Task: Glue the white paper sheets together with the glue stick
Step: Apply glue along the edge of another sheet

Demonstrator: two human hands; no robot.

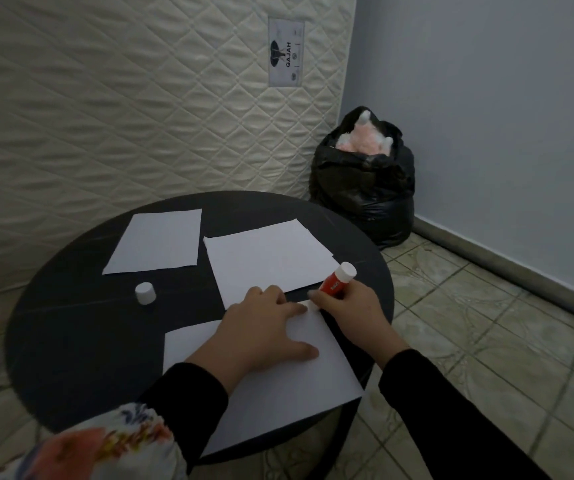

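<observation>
On a round dark desk (pixel 71 341), the left hand (pixel 261 330) presses flat, fingers spread, on the nearest white paper sheet (pixel 278 386). At that sheet's far corner, the right hand (pixel 351 306) is clamped around a red glue stick (pixel 336 280), its long axis tilted, white end pointing up and away to the right. Beyond lie a small stack of sheets (pixel 265 258), a loose white cap (pixel 145 293) and another sheet (pixel 157 242).

White paper sheets (pixel 268 261) lie on a black worktop (pixel 81 341). The glue stick (pixel 336 280) is red with a white end; its cap (pixel 145 293) white. Sleeves (pixel 452 410) black, mattress (pixel 105 98) cream, diamond-quilted.
</observation>
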